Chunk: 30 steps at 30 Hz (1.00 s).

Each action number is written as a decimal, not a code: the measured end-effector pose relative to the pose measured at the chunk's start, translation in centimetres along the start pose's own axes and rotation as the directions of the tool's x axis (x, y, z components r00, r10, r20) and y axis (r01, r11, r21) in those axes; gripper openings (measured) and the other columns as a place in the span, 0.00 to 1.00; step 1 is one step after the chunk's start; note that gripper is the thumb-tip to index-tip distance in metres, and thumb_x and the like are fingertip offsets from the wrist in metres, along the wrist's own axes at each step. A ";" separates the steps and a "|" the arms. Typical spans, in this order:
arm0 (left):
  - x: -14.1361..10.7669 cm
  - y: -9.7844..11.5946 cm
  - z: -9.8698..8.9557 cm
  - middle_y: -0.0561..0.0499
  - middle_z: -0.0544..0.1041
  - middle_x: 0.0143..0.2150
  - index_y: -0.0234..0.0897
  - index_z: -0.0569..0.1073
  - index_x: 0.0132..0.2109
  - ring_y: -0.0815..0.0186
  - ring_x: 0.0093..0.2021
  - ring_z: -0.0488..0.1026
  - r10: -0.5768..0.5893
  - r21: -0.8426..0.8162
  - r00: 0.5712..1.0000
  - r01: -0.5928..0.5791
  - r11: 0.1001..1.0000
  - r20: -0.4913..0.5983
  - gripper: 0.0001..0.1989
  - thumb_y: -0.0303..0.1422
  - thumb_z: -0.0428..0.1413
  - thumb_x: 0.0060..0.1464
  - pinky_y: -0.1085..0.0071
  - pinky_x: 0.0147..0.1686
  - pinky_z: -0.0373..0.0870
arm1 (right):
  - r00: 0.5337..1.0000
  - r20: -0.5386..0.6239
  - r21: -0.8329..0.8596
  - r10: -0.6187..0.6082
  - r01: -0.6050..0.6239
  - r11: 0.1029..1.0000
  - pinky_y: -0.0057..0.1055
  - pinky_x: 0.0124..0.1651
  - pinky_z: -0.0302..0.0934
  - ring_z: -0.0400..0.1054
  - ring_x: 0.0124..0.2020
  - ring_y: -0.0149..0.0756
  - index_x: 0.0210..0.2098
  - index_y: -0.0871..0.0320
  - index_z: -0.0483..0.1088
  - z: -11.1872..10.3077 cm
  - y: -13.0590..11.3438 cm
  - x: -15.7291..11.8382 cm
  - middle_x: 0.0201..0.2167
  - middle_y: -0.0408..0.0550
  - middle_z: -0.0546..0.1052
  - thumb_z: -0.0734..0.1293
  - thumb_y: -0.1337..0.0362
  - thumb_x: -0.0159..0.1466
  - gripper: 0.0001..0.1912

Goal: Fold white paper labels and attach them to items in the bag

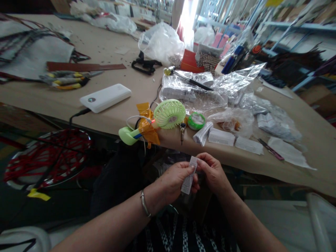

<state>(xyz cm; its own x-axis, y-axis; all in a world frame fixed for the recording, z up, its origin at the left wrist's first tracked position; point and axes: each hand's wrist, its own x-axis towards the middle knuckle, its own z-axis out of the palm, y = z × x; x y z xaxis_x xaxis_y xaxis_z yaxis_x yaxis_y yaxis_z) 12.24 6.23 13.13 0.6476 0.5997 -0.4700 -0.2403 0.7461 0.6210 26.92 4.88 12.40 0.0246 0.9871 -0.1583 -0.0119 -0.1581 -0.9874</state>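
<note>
A narrow white printed label [187, 182] is held over my lap, just off the table's front edge. My left hand [177, 180], with a silver bangle on its wrist, pinches the label from the left between thumb and fingers. My right hand [212, 171] closes its thumb and fingertips on the label's top end. Closest on the table beyond my hands are small stacks of printed labels [221, 137] and a folded bundle of labels [203, 133]. A screwdriver-like tool [182, 133] and a round green container [196, 121] lie just behind the edge.
A green fan [169, 113] is taped at the table edge [168, 138]. A white power bank [105, 98] and pliers [68, 80] are at left. Plastic-wrapped packs [189, 89] with a hammer [193, 81] lie behind; tweezers [271, 149] are at right. A red-laced round stool [49, 157] stands lower left.
</note>
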 end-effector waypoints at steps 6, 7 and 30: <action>-0.2 -0.2 -0.2 0.54 0.68 0.23 0.33 0.67 0.36 0.71 0.20 0.67 0.049 0.031 0.998 -0.048 0.998 -0.030 0.09 0.36 0.51 0.53 0.73 0.23 0.65 | 0.999 -0.018 0.086 0.039 -0.037 0.996 0.21 0.22 0.52 0.56 0.19 0.23 0.25 0.59 0.65 0.8 0.1 0.6 0.19 0.37 0.65 0.67 0.61 0.55 0.09; -0.2 -0.1 -0.3 0.54 0.68 0.23 0.33 0.67 0.36 0.71 0.20 0.67 0.063 0.049 0.997 -0.061 0.997 -0.037 0.09 0.36 0.51 0.53 0.73 0.23 0.64 | 0.999 -0.019 0.081 0.039 -0.038 0.996 0.21 0.22 0.51 0.56 0.19 0.23 0.25 0.59 0.65 0.9 0.0 0.7 0.18 0.37 0.65 0.67 0.61 0.55 0.09; 0.1 3.4 -2.8 0.54 0.74 0.28 0.35 0.74 0.33 0.71 0.29 0.69 0.731 0.781 0.671 -0.388 0.489 -0.124 0.09 0.32 0.50 0.53 0.76 0.31 0.63 | 0.962 -0.045 -0.300 -0.270 0.245 0.922 0.23 0.27 0.54 0.58 0.23 0.27 0.26 0.59 0.67 3.9 -1.7 3.6 0.21 0.39 0.66 0.64 0.61 0.57 0.07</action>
<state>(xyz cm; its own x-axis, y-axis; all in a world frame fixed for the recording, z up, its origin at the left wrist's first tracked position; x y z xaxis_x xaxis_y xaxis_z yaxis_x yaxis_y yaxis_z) 9.44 9.66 13.47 0.1690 0.9838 0.0606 0.1955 -0.0938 0.9762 23.13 8.76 13.52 0.0721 0.9909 0.1139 0.2945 0.0879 -0.9516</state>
